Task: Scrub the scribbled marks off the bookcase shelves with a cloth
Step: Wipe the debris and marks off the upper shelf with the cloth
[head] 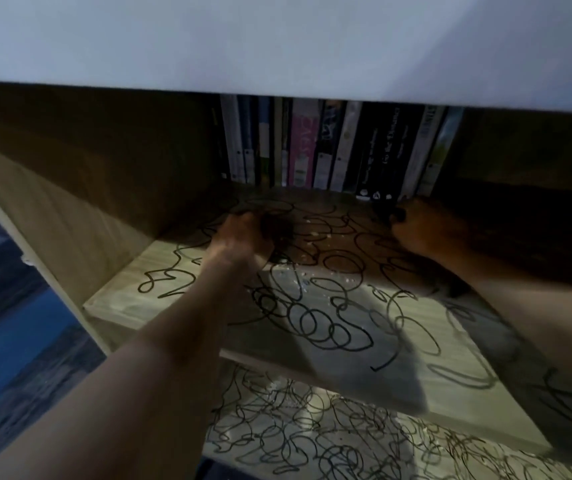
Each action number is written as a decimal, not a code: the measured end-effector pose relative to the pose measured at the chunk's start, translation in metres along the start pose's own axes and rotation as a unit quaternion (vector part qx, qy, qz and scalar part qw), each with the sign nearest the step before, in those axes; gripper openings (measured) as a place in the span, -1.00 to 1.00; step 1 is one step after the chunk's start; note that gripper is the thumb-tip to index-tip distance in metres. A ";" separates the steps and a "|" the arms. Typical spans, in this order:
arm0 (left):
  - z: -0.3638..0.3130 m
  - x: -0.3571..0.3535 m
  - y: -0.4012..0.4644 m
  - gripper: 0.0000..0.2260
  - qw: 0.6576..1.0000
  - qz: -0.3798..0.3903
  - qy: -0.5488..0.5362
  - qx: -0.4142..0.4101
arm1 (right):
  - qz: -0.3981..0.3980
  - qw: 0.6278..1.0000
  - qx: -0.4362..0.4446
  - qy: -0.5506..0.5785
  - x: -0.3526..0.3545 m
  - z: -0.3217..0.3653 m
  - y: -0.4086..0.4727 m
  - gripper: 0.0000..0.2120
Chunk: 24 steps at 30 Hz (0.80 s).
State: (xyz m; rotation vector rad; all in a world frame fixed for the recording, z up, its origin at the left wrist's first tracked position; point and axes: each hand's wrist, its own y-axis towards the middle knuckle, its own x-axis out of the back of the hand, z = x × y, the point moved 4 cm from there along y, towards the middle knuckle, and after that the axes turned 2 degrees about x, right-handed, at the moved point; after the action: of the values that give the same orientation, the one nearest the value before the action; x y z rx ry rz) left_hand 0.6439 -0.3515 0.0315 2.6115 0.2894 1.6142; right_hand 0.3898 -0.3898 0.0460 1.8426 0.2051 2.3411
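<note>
Left hand (239, 233) fingers clamped on dark cloth (277, 230) mid-shelf (416, 348); right hand (423, 226) fingers curled near back edge, grip unclear.

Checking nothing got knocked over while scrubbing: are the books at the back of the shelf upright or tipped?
Upright: the books stand spine-out in a row at the back of the shelf; the rightmost few lean slightly.

Blue patterned floor (18, 323) at left, possibly carpet; dim light.
</note>
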 end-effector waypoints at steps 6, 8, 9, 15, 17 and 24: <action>-0.003 0.001 0.001 -0.68 1.000 0.007 -0.007 0.018 | 0.049 0.989 0.137 0.040 -0.015 0.043 -0.008 -0.67; -0.004 0.002 0.002 -0.68 1.000 0.009 -0.005 0.024 | 0.064 0.975 0.209 0.050 -0.016 0.054 -0.015 -0.68; -0.004 0.002 0.002 -0.68 1.000 0.008 -0.002 0.028 | 0.064 0.975 0.206 0.048 -0.013 0.054 -0.011 -0.67; -0.007 0.003 -0.002 -0.69 0.999 0.005 0.014 0.039 | 0.106 0.962 0.241 0.073 -0.009 0.060 -0.021 -0.64; -0.007 0.004 -0.003 -0.69 0.999 0.009 0.013 0.033 | 0.143 0.948 0.270 0.095 -0.006 0.065 -0.048 -0.64; -0.003 0.001 0.002 -0.71 0.999 0.017 0.017 0.025 | 0.243 0.896 0.335 0.161 0.015 0.052 -0.114 -0.64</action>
State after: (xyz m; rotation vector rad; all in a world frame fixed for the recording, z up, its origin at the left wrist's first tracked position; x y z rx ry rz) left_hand 0.6421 -0.3529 0.0338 2.6418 0.2909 1.6853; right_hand 0.4408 -0.2746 0.0490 1.9040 0.7581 3.2351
